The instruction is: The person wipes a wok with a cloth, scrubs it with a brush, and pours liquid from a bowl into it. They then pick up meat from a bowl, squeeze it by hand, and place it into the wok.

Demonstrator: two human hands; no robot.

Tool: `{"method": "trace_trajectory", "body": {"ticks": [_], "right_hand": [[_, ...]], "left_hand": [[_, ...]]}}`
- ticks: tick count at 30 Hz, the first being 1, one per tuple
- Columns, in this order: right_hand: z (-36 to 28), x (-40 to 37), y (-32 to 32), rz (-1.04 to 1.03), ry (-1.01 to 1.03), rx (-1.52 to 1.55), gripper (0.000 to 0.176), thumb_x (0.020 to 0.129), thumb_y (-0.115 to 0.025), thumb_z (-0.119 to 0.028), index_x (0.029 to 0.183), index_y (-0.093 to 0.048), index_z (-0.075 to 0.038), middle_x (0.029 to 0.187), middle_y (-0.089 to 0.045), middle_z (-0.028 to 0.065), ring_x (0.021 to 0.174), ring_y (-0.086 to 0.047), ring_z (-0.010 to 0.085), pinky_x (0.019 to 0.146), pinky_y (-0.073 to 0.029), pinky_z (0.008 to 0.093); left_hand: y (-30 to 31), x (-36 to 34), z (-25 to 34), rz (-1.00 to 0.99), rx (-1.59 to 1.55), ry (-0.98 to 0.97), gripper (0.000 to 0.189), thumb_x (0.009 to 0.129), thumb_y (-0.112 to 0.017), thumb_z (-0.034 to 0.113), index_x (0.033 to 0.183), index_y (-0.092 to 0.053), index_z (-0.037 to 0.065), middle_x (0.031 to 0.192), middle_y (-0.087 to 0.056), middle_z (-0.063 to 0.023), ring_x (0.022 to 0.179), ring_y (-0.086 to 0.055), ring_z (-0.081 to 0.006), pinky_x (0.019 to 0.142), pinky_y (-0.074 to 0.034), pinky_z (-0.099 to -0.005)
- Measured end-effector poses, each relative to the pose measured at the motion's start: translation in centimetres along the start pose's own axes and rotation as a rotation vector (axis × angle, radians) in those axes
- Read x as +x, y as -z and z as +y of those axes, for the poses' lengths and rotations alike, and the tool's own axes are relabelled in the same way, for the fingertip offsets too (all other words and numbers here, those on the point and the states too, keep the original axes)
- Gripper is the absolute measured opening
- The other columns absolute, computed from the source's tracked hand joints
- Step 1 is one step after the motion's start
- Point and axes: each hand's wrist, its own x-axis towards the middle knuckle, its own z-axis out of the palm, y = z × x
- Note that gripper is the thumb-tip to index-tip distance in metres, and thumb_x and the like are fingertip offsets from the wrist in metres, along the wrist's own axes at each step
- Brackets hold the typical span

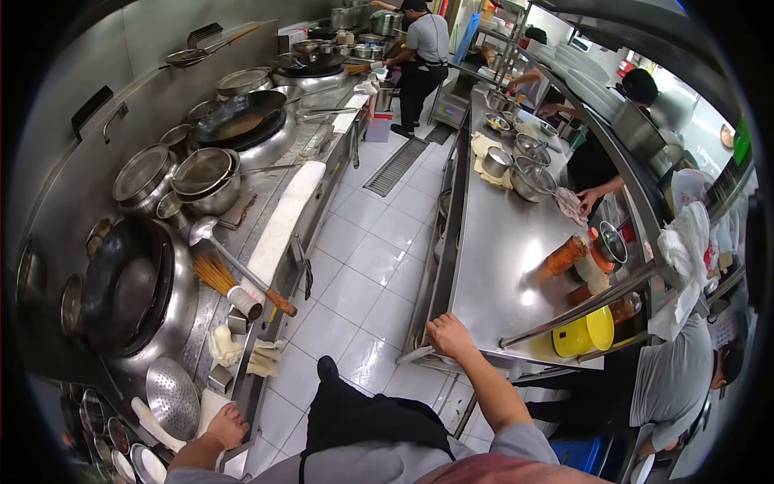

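My left hand (228,426) rests at the front edge of the stove counter on a white strip (211,407), with its fingers curled in and nothing seen in them. Beside it lies a perforated strainer ladle (172,397). On the other side of the aisle, my right hand (450,335) is closed in a loose fist on the corner of the steel table (492,274). A ladle (242,262) with a wooden handle and a bamboo wok brush (214,273) lie farther up the counter, apart from my left hand.
Woks (129,278) and strainers (201,173) line the stove. The steel table bears metal bowls (532,179), orange-red containers (566,255) and a yellow container (584,332). A co-worker (426,48) stands at the far stove; another person (673,379) bends at the right. White tiles (363,242) floor the aisle.
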Motion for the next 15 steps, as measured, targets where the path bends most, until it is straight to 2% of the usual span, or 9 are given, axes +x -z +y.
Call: {"method": "trace_trajectory", "body": {"ticks": [7,10,13,15], "right_hand": [[-0.5,-0.1,0.6,-0.024,0.009,-0.025,0.014,0.082,-0.060,-0.020,0.079,-0.057,-0.008,0.080,-0.064,0.0076,0.083,-0.060,0.0248,0.081,-0.045,0.0362],[-0.3,-0.2,0.3,-0.020,0.001,-0.025,0.014,0.082,-0.061,-0.021,0.079,-0.057,-0.008,0.080,-0.064,0.0074,0.084,-0.060,0.0245,0.081,-0.045,0.0362],[-0.1,0.0,0.0,-0.013,0.010,-0.030,0.014,0.082,-0.061,-0.021,0.079,-0.058,-0.008,0.080,-0.064,0.0073,0.084,-0.060,0.0243,0.081,-0.045,0.0364],[0.0,0.0,-0.1,-0.006,0.011,-0.037,0.014,0.083,-0.061,-0.021,0.079,-0.058,-0.008,0.079,-0.064,0.0074,0.083,-0.060,0.0244,0.080,-0.045,0.0365]], "left_hand": [[-0.1,-0.1,0.1,-0.078,-0.006,0.012,0.017,0.074,-0.058,0.025,0.079,-0.070,0.014,0.084,-0.068,-0.0029,0.097,-0.058,-0.0212,0.110,-0.029,-0.0458],[-0.5,-0.1,0.0,-0.053,-0.005,0.013,0.017,0.074,-0.058,0.026,0.079,-0.070,0.015,0.083,-0.068,-0.0024,0.097,-0.058,-0.0207,0.110,-0.029,-0.0458],[-1.6,-0.3,-0.1,0.025,0.042,-0.014,0.019,0.066,-0.067,0.032,0.077,-0.070,0.016,0.078,-0.064,-0.0006,0.092,-0.056,-0.0207,0.108,-0.031,-0.0484],[-1.7,-0.3,-0.4,0.003,0.009,-0.010,0.019,0.066,-0.067,0.033,0.077,-0.070,0.016,0.078,-0.064,-0.0003,0.091,-0.056,-0.0207,0.107,-0.032,-0.0486]]}}
